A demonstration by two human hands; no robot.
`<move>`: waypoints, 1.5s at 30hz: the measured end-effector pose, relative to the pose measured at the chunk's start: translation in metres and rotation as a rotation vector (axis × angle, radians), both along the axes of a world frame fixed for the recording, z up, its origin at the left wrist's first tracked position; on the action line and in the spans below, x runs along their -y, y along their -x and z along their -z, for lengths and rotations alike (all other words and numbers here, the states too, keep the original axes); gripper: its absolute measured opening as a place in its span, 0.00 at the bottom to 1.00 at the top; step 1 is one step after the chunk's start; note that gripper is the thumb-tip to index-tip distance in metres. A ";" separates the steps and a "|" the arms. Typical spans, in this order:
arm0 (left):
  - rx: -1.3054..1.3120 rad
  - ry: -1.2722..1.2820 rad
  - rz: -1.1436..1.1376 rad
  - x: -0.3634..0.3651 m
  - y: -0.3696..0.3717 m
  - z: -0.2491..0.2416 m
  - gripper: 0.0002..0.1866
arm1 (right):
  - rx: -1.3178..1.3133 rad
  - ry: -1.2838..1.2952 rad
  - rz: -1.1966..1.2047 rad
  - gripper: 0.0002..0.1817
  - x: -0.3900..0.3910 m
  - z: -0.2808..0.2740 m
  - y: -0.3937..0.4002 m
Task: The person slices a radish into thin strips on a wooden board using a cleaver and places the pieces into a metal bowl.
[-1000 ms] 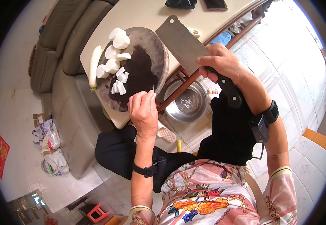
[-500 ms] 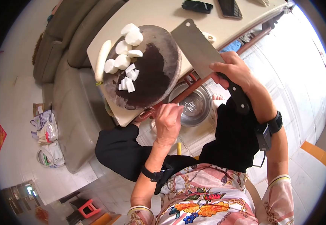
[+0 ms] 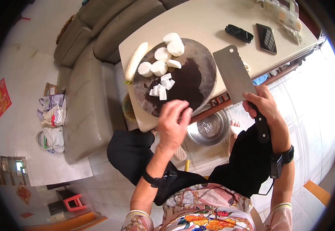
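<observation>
My right hand (image 3: 264, 103) grips the black handle of a cleaver (image 3: 234, 75); its broad blade is raised to the right of the round chopping board (image 3: 202, 96). Over the board's near edge is my left hand (image 3: 173, 125), open, with its fingers loosely bent and nothing visible in them. Just beyond its fingertips lie several small cut sticks of white radish (image 3: 162, 91). Thick radish chunks (image 3: 159, 68) sit along the board's left and far side. A long, slender white radish (image 3: 137, 59) rests against the board's left edge.
Below the table (image 3: 198, 19), a metal basin (image 3: 209, 129) with thin white strips stands on the floor between my legs. A black case (image 3: 238, 34) and a phone (image 3: 266, 38) lie at the table's far right. A grey sofa (image 3: 86, 96) is on the left.
My left hand has moved from beside the basin, up to the chopping board's near edge, and its fingers have spread. The cleaver stays in my right hand. The view has shifted.
</observation>
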State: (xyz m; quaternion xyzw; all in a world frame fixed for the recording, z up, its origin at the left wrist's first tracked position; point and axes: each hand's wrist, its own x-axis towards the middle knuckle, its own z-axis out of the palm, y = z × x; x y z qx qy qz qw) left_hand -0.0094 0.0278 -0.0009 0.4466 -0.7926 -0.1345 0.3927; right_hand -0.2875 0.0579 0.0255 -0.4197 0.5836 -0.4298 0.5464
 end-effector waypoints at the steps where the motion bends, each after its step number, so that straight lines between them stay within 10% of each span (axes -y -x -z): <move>1: 0.014 0.006 -0.067 0.011 -0.008 -0.007 0.13 | -0.002 0.006 -0.003 0.17 0.000 0.000 0.000; 45: 0.376 0.064 -0.090 0.068 -0.042 -0.004 0.18 | -0.089 0.002 -0.005 0.15 0.005 0.000 -0.004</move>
